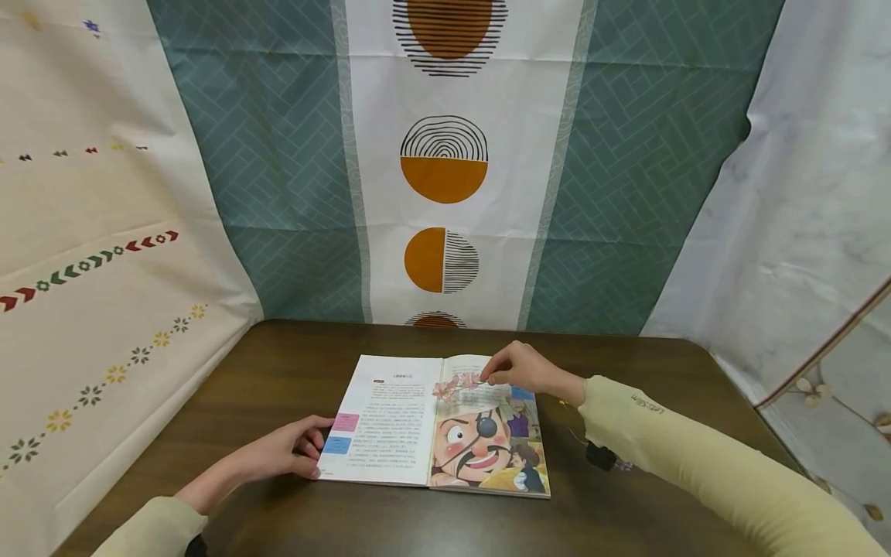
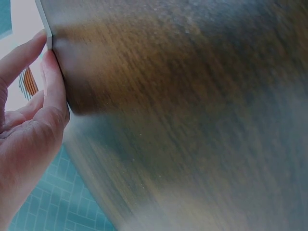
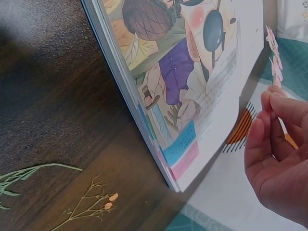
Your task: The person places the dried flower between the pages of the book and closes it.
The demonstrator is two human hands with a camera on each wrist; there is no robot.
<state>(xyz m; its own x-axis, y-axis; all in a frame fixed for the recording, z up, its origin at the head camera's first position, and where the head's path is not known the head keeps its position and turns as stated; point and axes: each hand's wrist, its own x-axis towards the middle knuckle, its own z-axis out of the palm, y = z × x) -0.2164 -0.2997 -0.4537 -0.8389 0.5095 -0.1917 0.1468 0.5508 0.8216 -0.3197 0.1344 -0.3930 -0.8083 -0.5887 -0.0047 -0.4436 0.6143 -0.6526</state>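
The right hand point(image 1: 524, 367) has its fingers pinched on a slender sprig of pale pink blossoms point(image 1: 455, 384), over the right page of an open illustrated paper book point(image 1: 383, 418). The left hand's point(image 1: 288, 450) relaxed fingers touch the book's left edge. Beyond, a thin green leafy stem point(image 3: 36, 168) and a dry orange-budded twig point(image 3: 108, 205) lie on the dark brown wooden tabletop point(image 1: 292, 363).
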